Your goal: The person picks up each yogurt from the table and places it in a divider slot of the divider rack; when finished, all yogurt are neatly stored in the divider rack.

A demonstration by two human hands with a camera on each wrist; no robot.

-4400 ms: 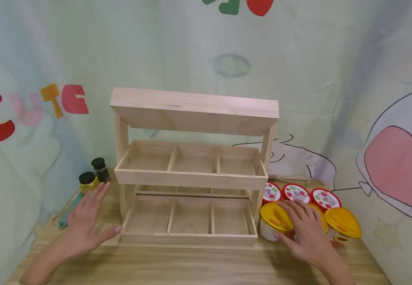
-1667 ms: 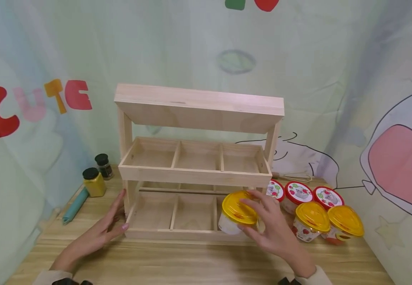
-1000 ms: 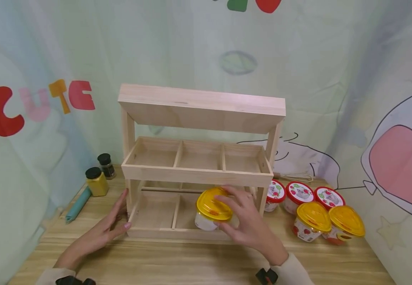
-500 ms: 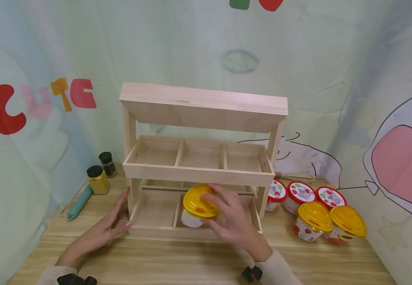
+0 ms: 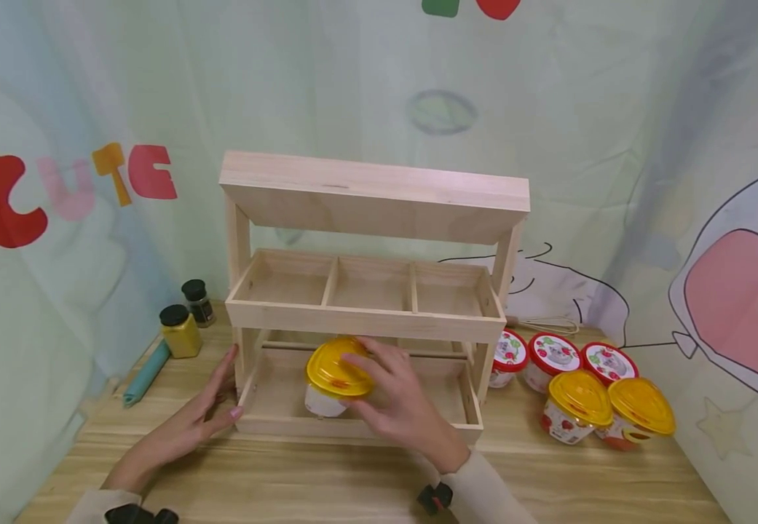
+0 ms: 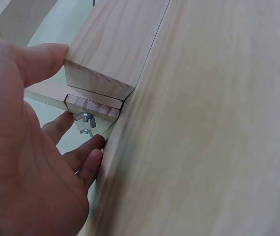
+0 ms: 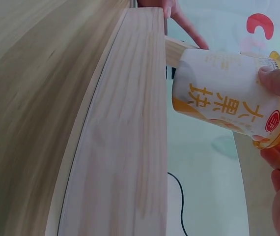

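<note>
My right hand (image 5: 395,397) grips a white cup with a yellow lid (image 5: 339,367) by its lid. The cup hangs over the left and middle part of the lower tray (image 5: 418,429) of a two-tier wooden rack (image 5: 365,320). In the right wrist view, orange characters show on the cup (image 7: 223,93), and the thumb presses near its lid. My left hand (image 5: 185,429) touches the rack's lower left corner with fingers spread. In the left wrist view, that hand (image 6: 37,162) has its thumb at the tray's end and its fingers beside wing nuts (image 6: 85,118).
On the right stand two more yellow-lidded cups (image 5: 578,407) and several red-lidded tubs (image 5: 554,354), with a whisk (image 5: 545,325) behind them. At left are a yellow jar (image 5: 180,333), a dark-capped bottle (image 5: 198,302) and a teal roll (image 5: 146,373). The upper tray (image 5: 365,316) has three compartments.
My right hand took a yellow-lidded cup from the group at right and carried it left along the lower tray. The left hand came in to the rack's left side and has stayed there.
</note>
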